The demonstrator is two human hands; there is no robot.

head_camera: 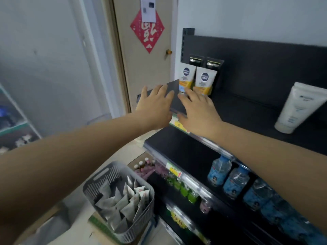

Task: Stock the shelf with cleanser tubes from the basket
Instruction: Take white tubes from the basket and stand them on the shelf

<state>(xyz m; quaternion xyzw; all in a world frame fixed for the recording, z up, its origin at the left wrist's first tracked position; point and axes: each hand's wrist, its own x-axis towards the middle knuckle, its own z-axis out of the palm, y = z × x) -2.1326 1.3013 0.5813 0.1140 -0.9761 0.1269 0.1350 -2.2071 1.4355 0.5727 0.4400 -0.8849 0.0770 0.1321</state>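
Head view showed both bare arms stretched toward the left end of the dark matte metal shelf (256,110). The left hand (155,106) lay with fingers spread and flat on a thin, dark grey rectangular panel (174,85) at the shelf's end; whether it gripped the panel's edge could not be told. The right hand (198,110) was also opened flat, fingers loosely spread, its fingertips just beside the base of two white plastic cleanser tubes with yellow bands and round blue logos (203,80), which stood upright side by side. Behind them stood two black glossy tubes (213,63), partly hidden. One larger white squeeze tube (299,108) leaned tilted farther right on the same shelf, well apart. Below, on the floor, the grey slatted plastic basket (104,175) held many silver-grey, wedge-ended cleanser tubes (123,204), too jumbled to count. Lower shelves carried clear water bottles with blue labels (235,181).
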